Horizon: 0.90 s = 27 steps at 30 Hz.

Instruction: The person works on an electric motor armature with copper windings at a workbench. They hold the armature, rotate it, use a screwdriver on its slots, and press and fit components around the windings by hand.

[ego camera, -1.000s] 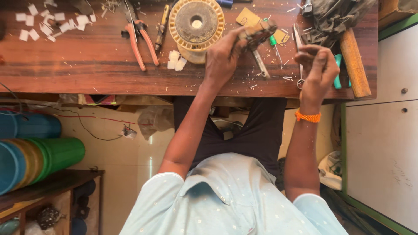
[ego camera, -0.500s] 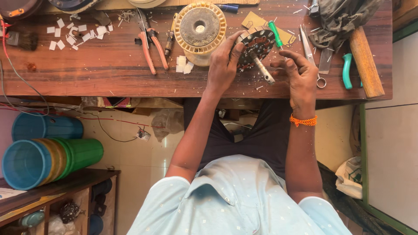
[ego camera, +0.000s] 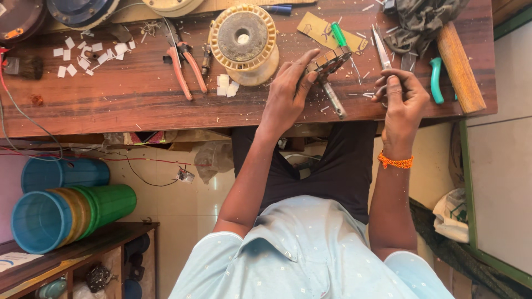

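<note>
Fingers, left hand (ego camera: 285,97): curled around a round metal motor part (ego camera: 328,61), holding it tilted on the table (ego camera: 111,99) near its front edge.
Fingers, right hand (ego camera: 402,99): closed on the scissors (ego camera: 383,52) by the handles, at the table's front-right edge.
Nearby: yellow wire spool (ego camera: 244,41), red pliers (ego camera: 183,66).
</note>
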Tool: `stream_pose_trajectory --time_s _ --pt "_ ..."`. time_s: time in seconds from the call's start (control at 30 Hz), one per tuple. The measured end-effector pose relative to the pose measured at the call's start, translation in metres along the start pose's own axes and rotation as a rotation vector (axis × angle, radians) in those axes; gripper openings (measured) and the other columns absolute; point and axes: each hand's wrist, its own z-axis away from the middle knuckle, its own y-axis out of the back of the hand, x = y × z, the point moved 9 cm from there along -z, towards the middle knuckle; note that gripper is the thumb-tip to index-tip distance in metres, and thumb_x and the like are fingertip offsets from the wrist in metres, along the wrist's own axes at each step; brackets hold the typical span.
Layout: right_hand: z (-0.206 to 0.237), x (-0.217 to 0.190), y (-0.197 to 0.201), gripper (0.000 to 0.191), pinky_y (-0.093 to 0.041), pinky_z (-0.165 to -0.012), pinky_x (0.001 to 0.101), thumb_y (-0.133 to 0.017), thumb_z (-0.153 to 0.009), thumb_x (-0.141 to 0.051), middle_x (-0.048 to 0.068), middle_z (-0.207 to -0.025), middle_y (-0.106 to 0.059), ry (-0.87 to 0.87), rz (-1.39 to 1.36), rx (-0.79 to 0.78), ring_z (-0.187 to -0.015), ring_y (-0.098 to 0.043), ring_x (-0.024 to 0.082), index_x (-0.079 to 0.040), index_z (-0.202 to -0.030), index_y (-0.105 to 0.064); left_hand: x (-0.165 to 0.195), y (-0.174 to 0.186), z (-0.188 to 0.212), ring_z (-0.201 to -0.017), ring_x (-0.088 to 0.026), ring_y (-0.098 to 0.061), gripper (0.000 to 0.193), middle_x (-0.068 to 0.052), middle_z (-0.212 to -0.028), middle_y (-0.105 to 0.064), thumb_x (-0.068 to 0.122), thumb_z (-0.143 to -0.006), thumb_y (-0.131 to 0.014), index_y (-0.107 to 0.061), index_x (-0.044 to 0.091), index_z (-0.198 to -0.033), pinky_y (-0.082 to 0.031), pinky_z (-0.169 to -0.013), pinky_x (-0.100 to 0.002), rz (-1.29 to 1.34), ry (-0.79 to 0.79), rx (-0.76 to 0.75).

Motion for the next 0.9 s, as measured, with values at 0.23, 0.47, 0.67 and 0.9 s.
stream_pose_trajectory --time_s 0.23,0.47,0.67,0.9 --pt "0.007 -0.005 0.010 0.015 -0.054 -0.073 0.0210 -0.058 -0.113 -0.006 0.005 -0.098 -0.067 -0.016 0.063 0.080 -0.083 -0.065 0.009 0.003 -0.116 -0.069 -0.018 0.003 0.004 -0.097 -0.022 -0.067 0.031 -0.011 -0.104 -0.068 0.025 -0.113 -0.054 -0.061 0.007 -0.137 -0.054 -0.087 -0.037 -0.056 0.022 0.237" --pt "-0.006 -0.017 -0.009 0.017 -0.057 -0.075 0.0245 -0.057 -0.115 -0.005 0.009 -0.104 -0.071 0.033 -0.019 0.003 -0.085 -0.066 0.010 0.006 -0.120 -0.068 -0.020 0.014 0.007 -0.084 -0.024 -0.056 0.029 -0.010 -0.087 -0.057 0.012 -0.108 -0.061 -0.063 0.006 -0.136 -0.050 -0.080 -0.038 -0.203 0.013 0.338" --pt "-0.017 0.013 -0.045 0.029 -0.055 -0.058 0.0230 -0.055 -0.110 -0.014 0.016 -0.113 -0.075 -0.212 -0.153 -0.109 -0.068 -0.066 0.010 0.005 -0.129 -0.064 -0.011 0.007 0.017 -0.096 -0.025 -0.059 0.030 -0.011 -0.110 -0.066 0.009 -0.109 -0.059 -0.059 0.006 -0.139 -0.051 -0.090 -0.039 -0.226 -0.036 0.345" --pt "-0.022 0.027 -0.069 0.038 -0.047 -0.043 0.0185 -0.057 -0.107 -0.017 0.022 -0.119 -0.074 -0.400 -0.373 -0.149 -0.052 -0.059 0.006 0.007 -0.137 -0.057 -0.004 0.004 0.032 -0.117 -0.027 -0.061 0.037 -0.012 -0.133 -0.065 0.009 -0.112 -0.055 -0.051 0.005 -0.149 -0.050 -0.105 -0.040 -0.176 -0.004 0.379"
